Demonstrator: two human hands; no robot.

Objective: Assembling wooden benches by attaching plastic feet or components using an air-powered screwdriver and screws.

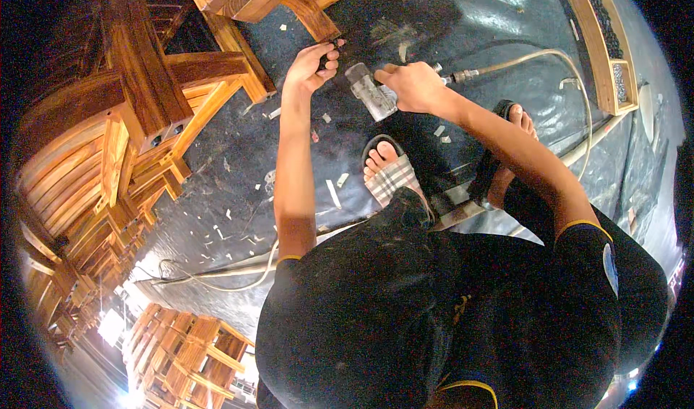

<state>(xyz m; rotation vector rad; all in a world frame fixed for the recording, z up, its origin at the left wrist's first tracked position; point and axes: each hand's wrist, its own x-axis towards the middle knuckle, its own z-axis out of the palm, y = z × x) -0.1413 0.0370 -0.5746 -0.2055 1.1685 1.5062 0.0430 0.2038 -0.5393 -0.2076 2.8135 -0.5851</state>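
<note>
Gripping a grey metal pneumatic tool point(373, 97), the right hand point(415, 86) is near the left hand point(311, 69), the tool's blocky head between them above the dark floor covering point(477, 19). From the tool's coupling, a pale air hose point(520, 60) curves away to the right. Curled tightly, the left hand grasps a small dark piece point(324, 63), too hidden to identify, at the end of a brown wooden leg point(307, 15). Farther right, a wooden tray point(589, 40) holds small fasteners in two compartments.
</note>
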